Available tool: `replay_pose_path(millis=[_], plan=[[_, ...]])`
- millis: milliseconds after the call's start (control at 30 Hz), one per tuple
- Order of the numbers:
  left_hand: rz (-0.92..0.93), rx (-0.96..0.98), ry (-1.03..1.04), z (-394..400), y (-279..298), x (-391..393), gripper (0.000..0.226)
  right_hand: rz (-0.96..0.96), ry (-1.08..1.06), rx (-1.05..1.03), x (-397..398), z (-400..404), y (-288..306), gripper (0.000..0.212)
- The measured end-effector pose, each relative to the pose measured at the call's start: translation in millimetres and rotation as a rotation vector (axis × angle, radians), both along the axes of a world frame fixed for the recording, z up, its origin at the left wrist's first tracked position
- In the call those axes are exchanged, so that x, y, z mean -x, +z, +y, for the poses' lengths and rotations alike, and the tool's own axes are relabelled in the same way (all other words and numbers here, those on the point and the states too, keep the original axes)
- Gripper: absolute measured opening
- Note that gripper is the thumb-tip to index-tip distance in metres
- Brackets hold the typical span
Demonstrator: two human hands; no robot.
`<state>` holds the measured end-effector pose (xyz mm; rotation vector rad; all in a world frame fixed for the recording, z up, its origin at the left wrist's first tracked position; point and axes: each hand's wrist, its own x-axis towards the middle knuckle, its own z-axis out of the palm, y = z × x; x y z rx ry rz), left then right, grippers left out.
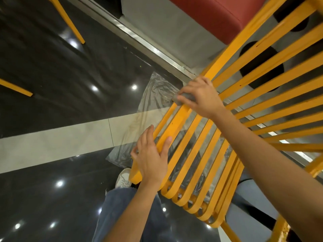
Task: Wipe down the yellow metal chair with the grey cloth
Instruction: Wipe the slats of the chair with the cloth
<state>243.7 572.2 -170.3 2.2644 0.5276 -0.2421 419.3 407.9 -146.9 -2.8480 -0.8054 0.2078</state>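
Observation:
The yellow metal chair (258,95), made of long flat slats, lies tipped across the right half of the head view. My right hand (201,96) grips the folded grey cloth (185,97) and presses it on the chair's outer slat, near the bend. Lower down, my left hand (151,159) rests on the same side of the chair; its fingers lie straight along the outer slats and its thumb sits over one slat. Most of the cloth is hidden under my right hand.
A clear plastic sheet (157,91) lies on the dark glossy floor under the chair. A red cushioned seat (218,14) stands at the top. Yellow legs of other chairs (70,21) show at the upper left. My white shoe (123,177) is below the chair.

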Motion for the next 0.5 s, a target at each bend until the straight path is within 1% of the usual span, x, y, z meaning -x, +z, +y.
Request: replay_pose_path(millis=[67,100,200,267,300,333,400,467,500], plan=[[-0.011,-0.019,-0.001,-1.0,0.5,-0.6,0.062,-0.011,-0.045,-0.002,6.8,6.5,0.4,0.037],[-0.013,-0.019,-0.003,-1.3,0.6,-0.6,0.061,0.015,-0.014,-0.029,21.0,15.3,-2.1,0.037],[-0.016,-0.025,-0.014,-1.2,-1.3,-0.6,0.060,0.107,0.195,-0.127,73.9,34.5,-9.3,0.033],[-0.006,-0.026,-0.015,-0.7,-1.6,-1.0,0.062,0.095,0.283,-0.115,78.6,26.1,-11.8,0.034],[0.005,-0.024,-0.016,-0.8,-1.4,-0.9,0.063,0.049,0.280,-0.108,70.5,17.7,-13.3,0.035],[0.010,-0.024,-0.019,-1.1,-1.0,-0.9,0.063,0.008,0.231,-0.100,60.3,8.8,-14.3,0.036],[0.005,-0.018,-0.028,-0.9,-0.4,-0.5,0.063,-0.090,0.026,-0.141,44.0,-4.2,-14.1,0.034],[-0.006,0.006,-0.028,0.3,-0.6,-1.6,0.065,-0.108,-0.139,-0.267,53.7,0.4,-17.2,0.034],[-0.011,0.024,-0.028,0.6,-0.4,-2.7,0.065,-0.081,-0.152,-0.329,69.0,8.4,-19.7,0.035]])
